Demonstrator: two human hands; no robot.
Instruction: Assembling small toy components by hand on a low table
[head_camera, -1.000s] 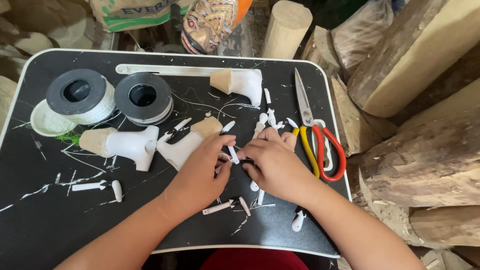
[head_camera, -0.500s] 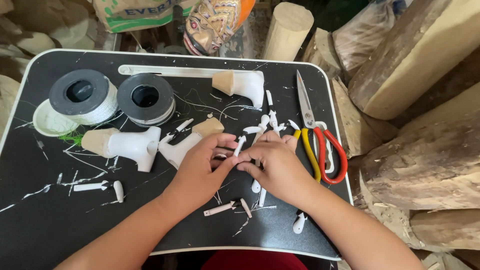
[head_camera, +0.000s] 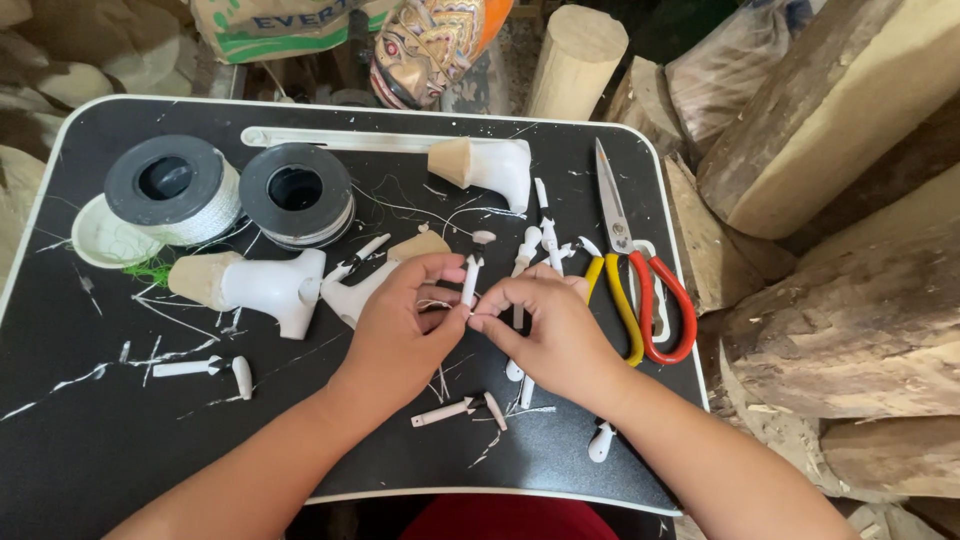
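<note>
My left hand (head_camera: 405, 325) pinches a small white peg (head_camera: 470, 280) upright between thumb and fingers, over the middle of a black tray table (head_camera: 90, 430). My right hand (head_camera: 550, 330) meets it from the right, fingertips closed at the peg's lower end, where thin white thread shows. Under and around my hands lie several more white pegs (head_camera: 445, 410). Two white carved pieces with bare wood ends (head_camera: 260, 285) lie just left of my left hand.
Two thread spools (head_camera: 295, 190) sit at the tray's back left, a third white carved piece (head_camera: 490, 165) at the back. Scissors with red and yellow handles (head_camera: 640, 290) lie at the right edge. Wood logs (head_camera: 840, 300) crowd the right side; a painted mask (head_camera: 430, 45) lies behind.
Both hands have lifted slightly off the tray, and the peg now stands upright between the fingertips. The view has shifted a little.
</note>
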